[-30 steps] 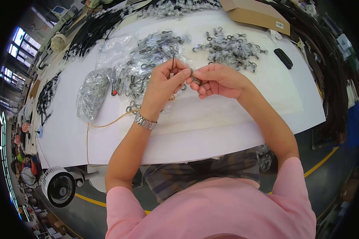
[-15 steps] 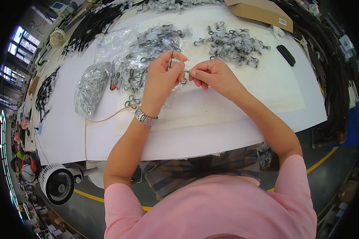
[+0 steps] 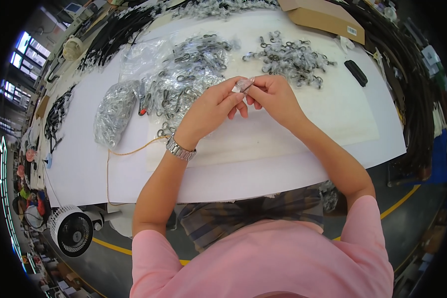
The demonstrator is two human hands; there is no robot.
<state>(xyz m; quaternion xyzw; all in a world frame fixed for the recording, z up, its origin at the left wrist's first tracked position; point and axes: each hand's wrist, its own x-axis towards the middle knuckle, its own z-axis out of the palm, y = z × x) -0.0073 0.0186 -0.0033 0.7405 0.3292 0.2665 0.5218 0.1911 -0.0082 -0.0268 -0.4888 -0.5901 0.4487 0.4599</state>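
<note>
Over the white table, my left hand (image 3: 212,105) and my right hand (image 3: 279,101) meet, their fingertips pinched on a small piece of clear plastic film (image 3: 242,85). Whatever metal part the film may wrap is hidden by my fingers. Just beyond my left hand lies a spread pile of dark metal hooks (image 3: 196,59) on and among clear plastic. Farther right is a smaller heap of film-wrapped hooks (image 3: 295,58). A metal-band watch circles my left wrist.
To the left are a stuffed clear plastic bag (image 3: 115,113), a tool with a red tip (image 3: 143,110) and an orange cord (image 3: 134,150). A black oblong object (image 3: 356,73) and a cardboard box (image 3: 328,19) lie right. A fan (image 3: 73,230) stands by the near left edge.
My left hand has tilted to the right and closed in on my right hand. The thin dark stick-like piece that stood up from its fingers no longer shows; clear film now shows between both hands.
</note>
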